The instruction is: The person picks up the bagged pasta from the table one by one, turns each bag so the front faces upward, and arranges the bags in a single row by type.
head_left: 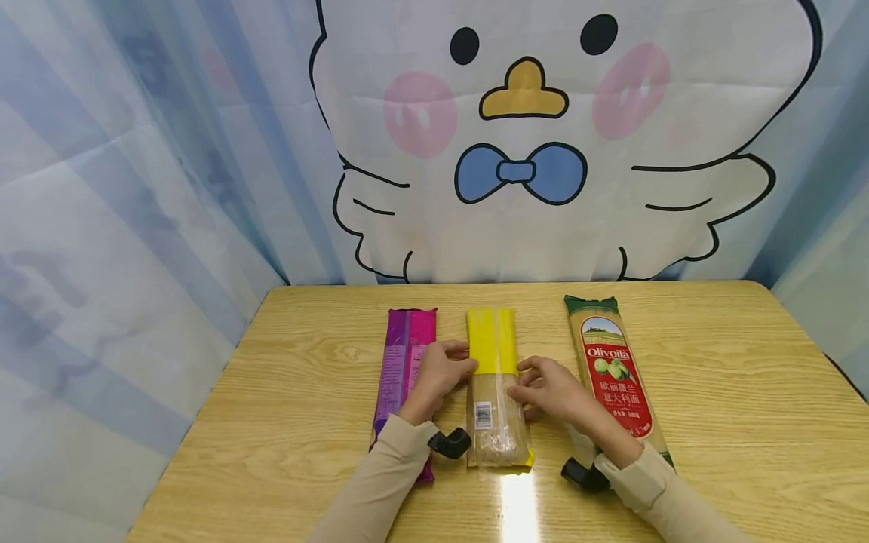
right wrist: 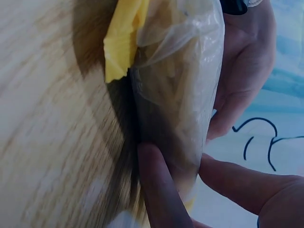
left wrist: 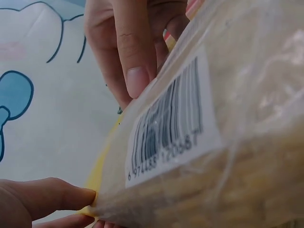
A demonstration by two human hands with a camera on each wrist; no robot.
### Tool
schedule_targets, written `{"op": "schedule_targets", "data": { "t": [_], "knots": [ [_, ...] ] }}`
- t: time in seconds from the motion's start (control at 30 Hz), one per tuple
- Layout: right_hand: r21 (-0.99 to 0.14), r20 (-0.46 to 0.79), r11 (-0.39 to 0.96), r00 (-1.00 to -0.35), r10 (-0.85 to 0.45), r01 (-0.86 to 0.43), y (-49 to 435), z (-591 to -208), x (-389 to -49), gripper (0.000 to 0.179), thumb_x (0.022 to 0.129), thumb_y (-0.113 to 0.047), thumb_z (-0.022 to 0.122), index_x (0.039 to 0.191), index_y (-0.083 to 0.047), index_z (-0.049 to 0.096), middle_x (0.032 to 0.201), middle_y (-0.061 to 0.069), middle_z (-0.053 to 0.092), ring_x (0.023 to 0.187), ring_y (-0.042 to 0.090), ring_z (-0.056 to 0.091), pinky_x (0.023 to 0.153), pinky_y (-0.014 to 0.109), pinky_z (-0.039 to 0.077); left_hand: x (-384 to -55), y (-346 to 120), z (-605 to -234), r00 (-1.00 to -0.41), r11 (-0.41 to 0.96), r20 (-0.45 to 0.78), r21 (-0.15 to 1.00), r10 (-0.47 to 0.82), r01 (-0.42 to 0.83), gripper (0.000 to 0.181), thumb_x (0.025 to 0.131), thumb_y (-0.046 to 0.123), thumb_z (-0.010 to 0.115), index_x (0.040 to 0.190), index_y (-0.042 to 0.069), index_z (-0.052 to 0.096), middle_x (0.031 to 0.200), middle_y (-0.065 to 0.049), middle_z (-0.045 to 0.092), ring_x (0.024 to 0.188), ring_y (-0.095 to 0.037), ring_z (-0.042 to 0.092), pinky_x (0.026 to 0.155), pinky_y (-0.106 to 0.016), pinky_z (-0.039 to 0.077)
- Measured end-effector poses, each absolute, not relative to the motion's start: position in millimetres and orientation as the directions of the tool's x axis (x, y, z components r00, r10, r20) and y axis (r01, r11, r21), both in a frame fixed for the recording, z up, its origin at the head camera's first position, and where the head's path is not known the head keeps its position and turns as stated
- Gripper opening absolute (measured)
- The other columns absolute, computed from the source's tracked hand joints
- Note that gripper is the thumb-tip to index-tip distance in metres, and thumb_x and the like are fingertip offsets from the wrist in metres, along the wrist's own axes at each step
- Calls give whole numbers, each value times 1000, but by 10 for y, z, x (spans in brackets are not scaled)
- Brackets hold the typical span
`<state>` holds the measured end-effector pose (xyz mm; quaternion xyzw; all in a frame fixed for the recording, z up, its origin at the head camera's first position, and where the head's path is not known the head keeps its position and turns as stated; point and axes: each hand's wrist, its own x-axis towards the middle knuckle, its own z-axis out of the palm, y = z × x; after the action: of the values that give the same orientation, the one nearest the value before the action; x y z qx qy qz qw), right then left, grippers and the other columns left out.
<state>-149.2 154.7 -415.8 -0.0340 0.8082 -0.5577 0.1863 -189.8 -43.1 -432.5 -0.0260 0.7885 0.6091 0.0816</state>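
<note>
"Yellow-ended packet: where's it lying?"
"Near the far edge of the table, centrally; your left hand and right hand pinch its sides. Likely slippery, brittle inside: hold both long edges gently."

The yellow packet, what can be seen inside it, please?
Pale, noodle-like sticks show through the clear wrap; the yellow part and barcode hide what lies beneath them.

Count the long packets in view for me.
3: a purple-and-pink packet on the left, a yellow-topped packet between the left hand and right hand, and a red-labelled packet on the right. The outer two are partly hidden; no others show.
</note>
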Motion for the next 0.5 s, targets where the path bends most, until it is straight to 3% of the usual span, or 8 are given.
{"op": "schedule_targets", "data": {
  "t": [0.2, 0.5],
  "knots": [
    [-914, -211, 394, -941, -264, 95, 1535, -4144, -1495, 54, 93, -3, 67, 135, 17, 40, 104, 22, 60, 85, 21, 67, 67, 39, 61, -1893, -427, -4315, -984, 188, -170, 970, 61, -156, 40, 82, 0, 72, 121, -7, 65, 114, -21, 68, 100, -27, 67, 80, -35, 60],
    [-892, -184, 448, -952, -246, 57, 1519, -4089, -1466, 51, 91, 1, 67, 133, 17, 42, 101, 21, 59, 83, 22, 66, 65, 36, 59, -1854, -370, -4274, -982, 174, -179, 971, 60, -166, 39, 85, 1, 68, 124, -2, 66, 116, -20, 68, 86, -25, 71, 74, -36, 61]
  ]
}}
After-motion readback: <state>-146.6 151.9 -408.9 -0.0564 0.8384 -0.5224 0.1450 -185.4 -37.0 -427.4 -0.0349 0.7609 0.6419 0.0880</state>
